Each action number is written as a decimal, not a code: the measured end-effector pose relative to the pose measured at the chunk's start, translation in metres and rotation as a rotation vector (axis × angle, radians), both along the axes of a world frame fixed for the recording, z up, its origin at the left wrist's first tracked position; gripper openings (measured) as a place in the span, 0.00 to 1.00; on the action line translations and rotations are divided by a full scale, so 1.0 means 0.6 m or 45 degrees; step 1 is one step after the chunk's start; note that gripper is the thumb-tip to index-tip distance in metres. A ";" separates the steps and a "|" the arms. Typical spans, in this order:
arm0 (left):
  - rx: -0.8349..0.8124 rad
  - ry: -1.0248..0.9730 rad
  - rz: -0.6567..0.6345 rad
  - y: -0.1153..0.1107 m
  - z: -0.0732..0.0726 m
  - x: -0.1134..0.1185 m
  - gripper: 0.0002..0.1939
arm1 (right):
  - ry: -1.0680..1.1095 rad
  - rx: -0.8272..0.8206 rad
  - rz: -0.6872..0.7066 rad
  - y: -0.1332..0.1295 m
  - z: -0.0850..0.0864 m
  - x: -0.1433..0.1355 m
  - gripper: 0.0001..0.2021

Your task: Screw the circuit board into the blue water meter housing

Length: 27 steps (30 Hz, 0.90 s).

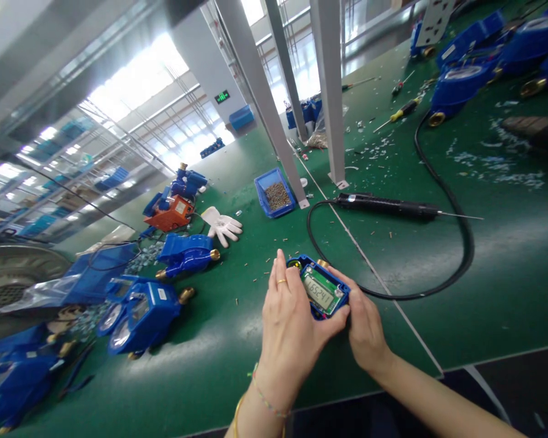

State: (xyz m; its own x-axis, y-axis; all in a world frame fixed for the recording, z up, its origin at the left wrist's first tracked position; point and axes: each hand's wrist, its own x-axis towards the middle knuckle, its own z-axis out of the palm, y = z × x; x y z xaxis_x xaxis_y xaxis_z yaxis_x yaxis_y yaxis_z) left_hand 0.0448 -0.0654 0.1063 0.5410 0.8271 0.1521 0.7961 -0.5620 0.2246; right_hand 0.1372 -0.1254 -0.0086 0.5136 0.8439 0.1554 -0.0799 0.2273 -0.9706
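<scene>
Both my hands grip a small blue water meter (320, 288) on the green bench mat. Its green circuit board and lit display face up, showing digits. My left hand (288, 322) wraps its left side, with a ring on one finger and bracelets at the wrist. My right hand (364, 322) holds its right side from below. A black electric screwdriver (388, 207) lies on the mat just beyond the meter, its cable (456, 243) looping around to the right.
Several blue meters (139, 310) lie at the left, with a white glove (222, 224) and an orange device (168, 213) behind. A blue bin of screws (274, 193) stands by metal frame legs (331, 91). More meters (466, 76) and hand screwdrivers (399, 112) sit far right.
</scene>
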 end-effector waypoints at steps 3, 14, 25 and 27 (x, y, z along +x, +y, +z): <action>-0.020 -0.106 -0.035 0.002 0.005 0.003 0.30 | -0.009 0.005 -0.006 0.002 0.004 0.001 0.21; 0.168 -0.229 -0.071 -0.003 -0.009 -0.009 0.42 | -0.151 0.069 -0.077 0.010 0.009 0.004 0.21; 0.192 -0.235 0.001 -0.016 -0.012 -0.014 0.34 | -0.213 0.015 -0.103 0.006 0.006 0.006 0.21; 0.182 -0.226 0.008 -0.016 -0.013 -0.013 0.34 | -0.221 0.023 -0.098 0.005 0.006 0.007 0.20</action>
State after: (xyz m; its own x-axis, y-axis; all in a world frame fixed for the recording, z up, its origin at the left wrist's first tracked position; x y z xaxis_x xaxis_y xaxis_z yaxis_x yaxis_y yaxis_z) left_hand 0.0368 -0.0748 0.0984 0.4905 0.7934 0.3604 0.7546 -0.5936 0.2797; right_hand 0.1411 -0.1221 -0.0050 0.5406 0.7994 0.2622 0.1065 0.2441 -0.9639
